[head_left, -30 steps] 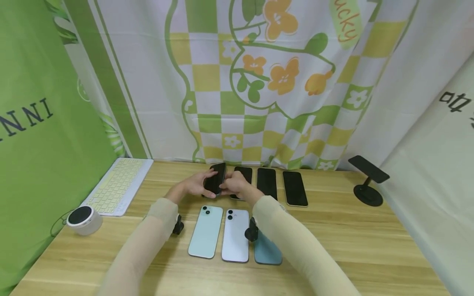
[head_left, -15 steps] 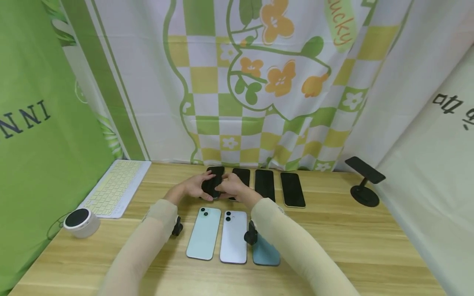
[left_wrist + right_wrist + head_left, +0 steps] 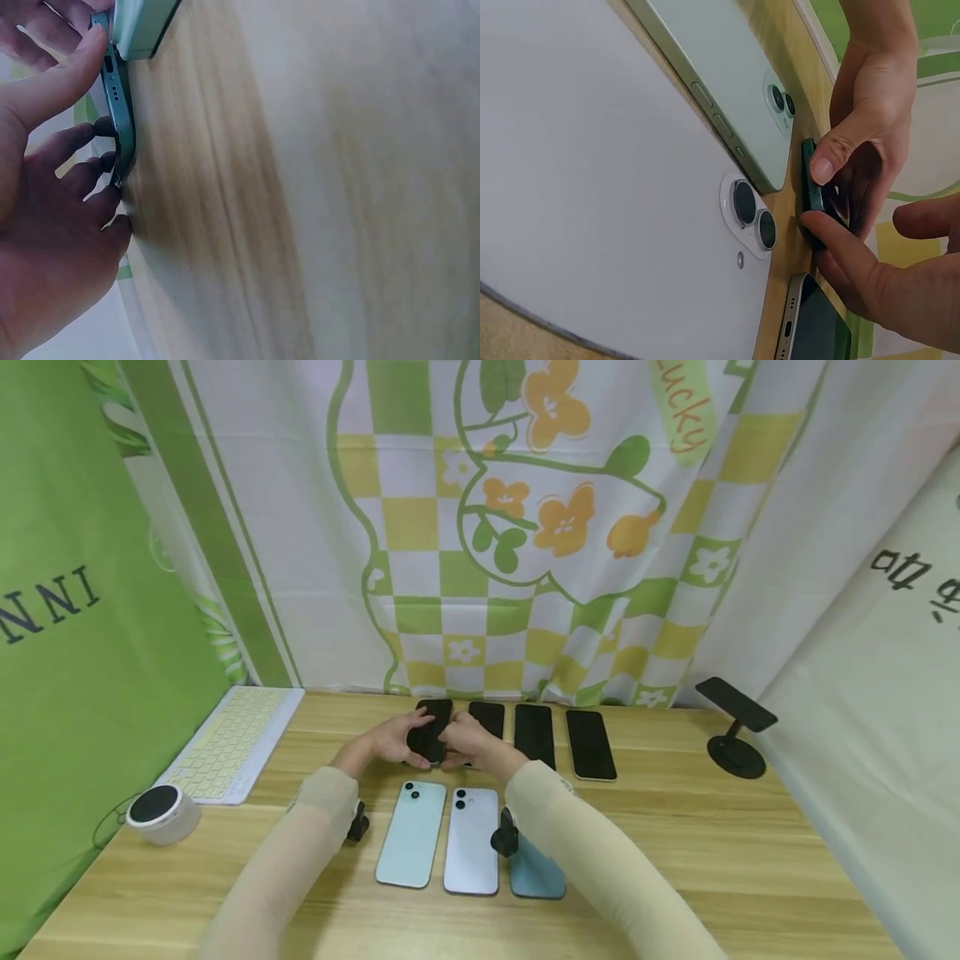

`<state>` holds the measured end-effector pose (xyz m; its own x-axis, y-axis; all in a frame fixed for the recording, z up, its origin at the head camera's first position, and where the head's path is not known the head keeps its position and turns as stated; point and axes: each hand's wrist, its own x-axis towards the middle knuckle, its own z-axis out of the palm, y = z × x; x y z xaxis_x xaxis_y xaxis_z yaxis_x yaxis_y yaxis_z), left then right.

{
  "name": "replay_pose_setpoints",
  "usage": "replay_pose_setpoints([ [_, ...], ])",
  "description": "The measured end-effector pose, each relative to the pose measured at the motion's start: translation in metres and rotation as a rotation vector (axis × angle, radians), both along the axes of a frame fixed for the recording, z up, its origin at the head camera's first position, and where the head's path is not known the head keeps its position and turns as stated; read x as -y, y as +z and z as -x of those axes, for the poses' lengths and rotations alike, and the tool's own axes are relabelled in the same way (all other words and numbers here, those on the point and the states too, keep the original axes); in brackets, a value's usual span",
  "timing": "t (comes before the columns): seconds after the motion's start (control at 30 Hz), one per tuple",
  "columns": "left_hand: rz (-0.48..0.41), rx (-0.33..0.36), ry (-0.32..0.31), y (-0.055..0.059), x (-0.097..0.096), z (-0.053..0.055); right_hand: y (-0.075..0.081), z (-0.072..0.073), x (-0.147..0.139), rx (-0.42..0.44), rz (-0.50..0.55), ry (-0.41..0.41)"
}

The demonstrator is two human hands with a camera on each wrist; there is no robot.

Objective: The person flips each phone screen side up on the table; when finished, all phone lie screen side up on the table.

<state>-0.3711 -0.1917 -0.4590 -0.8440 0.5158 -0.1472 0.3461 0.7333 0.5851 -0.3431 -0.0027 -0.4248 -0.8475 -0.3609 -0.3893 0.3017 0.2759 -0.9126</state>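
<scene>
A smartphone with a black screen and teal edge sits at the left end of the back row, screen up. My left hand grips its left side; the thumb lies on its near edge in the left wrist view. At the right side, my right hand pinches the near corner, with a finger against it in the right wrist view. Whether the phone's underside fully touches the table is hidden. Closest in front lie a pale green phone and a white phone, backs up.
Three black-screened phones, including the middle one, continue the back row. A teal phone lies partly under my right forearm. At left are a keyboard and a round white speaker; a black stand is at right. Curtains border the table.
The phone between my hands has gone from tilted up to lying flatter and lower. Both hands came down with it and still hold it. The head view has shifted slightly.
</scene>
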Motion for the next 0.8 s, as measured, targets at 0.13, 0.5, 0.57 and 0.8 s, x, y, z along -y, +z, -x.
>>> replay_pose_setpoints([
  [0.13,0.02,0.009,0.007,0.001,-0.003,-0.001,-0.001,-0.002,0.0,-0.046,-0.059,-0.013],
  [0.5,0.11,-0.011,0.026,0.01,-0.017,-0.006,0.008,-0.009,-0.025,-0.269,-0.324,0.137],
  [0.57,0.116,-0.037,0.006,0.013,-0.023,-0.011,0.013,-0.012,-0.034,-0.334,-0.393,0.182],
  [0.8,0.075,-0.077,-0.134,0.035,-0.065,-0.047,0.018,-0.031,-0.072,-0.569,-0.606,0.323],
])
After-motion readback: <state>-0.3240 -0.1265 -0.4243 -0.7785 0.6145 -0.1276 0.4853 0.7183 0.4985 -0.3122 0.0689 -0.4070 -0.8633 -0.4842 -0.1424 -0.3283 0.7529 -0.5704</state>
